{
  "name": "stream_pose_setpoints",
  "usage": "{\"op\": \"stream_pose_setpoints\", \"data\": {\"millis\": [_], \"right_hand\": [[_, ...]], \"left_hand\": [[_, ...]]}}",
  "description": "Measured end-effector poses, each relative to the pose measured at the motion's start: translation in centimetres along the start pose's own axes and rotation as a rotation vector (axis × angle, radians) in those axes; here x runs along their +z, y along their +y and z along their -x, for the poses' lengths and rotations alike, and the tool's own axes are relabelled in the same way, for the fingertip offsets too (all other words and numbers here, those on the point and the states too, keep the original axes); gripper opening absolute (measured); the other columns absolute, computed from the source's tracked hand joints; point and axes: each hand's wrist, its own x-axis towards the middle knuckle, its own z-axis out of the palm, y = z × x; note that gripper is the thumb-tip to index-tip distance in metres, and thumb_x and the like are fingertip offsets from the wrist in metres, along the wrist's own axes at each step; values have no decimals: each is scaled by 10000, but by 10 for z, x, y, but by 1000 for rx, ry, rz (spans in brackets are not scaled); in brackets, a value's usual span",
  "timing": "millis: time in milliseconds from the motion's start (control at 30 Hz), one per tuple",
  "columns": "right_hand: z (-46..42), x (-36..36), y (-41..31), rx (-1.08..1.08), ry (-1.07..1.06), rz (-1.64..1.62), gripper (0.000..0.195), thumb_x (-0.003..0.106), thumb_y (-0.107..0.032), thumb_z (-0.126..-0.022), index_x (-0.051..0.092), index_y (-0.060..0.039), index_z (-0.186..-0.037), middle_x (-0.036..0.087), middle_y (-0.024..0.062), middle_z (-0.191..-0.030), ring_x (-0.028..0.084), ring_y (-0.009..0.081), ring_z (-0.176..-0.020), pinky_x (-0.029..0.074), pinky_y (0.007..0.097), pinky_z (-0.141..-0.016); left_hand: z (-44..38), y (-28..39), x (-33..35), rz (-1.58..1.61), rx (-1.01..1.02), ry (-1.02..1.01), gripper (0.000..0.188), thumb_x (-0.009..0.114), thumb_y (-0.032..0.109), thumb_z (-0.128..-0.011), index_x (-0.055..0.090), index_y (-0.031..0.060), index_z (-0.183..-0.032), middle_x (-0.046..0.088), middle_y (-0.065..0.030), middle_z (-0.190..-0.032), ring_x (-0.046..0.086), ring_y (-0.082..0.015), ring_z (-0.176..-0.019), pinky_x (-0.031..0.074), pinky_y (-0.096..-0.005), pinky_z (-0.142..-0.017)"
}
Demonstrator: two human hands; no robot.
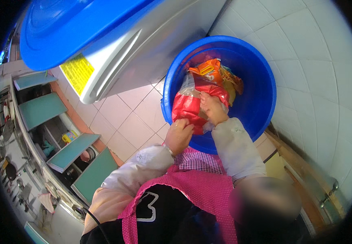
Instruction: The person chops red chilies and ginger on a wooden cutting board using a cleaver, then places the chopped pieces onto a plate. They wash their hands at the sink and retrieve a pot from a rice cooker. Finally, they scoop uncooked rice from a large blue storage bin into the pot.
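Note:
My left hand grips the near edge of a red plastic bag with clear, see-through parts. The bag lies inside the mouth of a large blue plastic bin in front of me. My right hand reaches over the bin's rim, its fingers closed on the middle of the same bag. Past the bag, deeper in the bin, are an orange package and a crumpled patterned wrapper. What is under the bag is hidden.
A white appliance with a yellow label stands left of the bin, a blue plastic lid above it. White tiled wall rises at right, beside a wooden cabinet. Green cabinet doors hang open at left, below a cluttered counter.

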Motion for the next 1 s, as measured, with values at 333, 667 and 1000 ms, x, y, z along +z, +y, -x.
{"op": "stream_pose_setpoints", "data": {"millis": [333, 667, 1000], "right_hand": [[55, 36, -29, 127, 90, 231, 255, 657, -346, -879, 618, -105, -952, 593, -28, -774, 520, 70, -638, 431, 216, -566], [62, -3, 11, -438, -162, 1350, 261, 642, -259, -836, 659, -2, -795, 667, 117, -791, 635, 269, -729, 491, 371, -666], [14, 8, 45, -511, -91, 1655, 309, 586, -303, -844, 683, -19, -770, 657, 193, -826, 636, 360, -791, 501, 441, -745]], "left_hand": [[34, -17, 13, 202, -490, 152, 432, 607, 97, -839, 523, 60, -1261, 572, -183, -990, 578, -347, -885, 493, -393, -777], [22, 1, 29, -118, -180, 26, 426, 547, 35, -776, 566, 52, -1201, 542, -175, -902, 572, -343, -826, 495, -421, -707], [18, 24, 24, 23, -360, -169, 326, 505, 89, -875, 540, 31, -1193, 558, -205, -1013, 575, -373, -902, 473, -435, -770]]}}
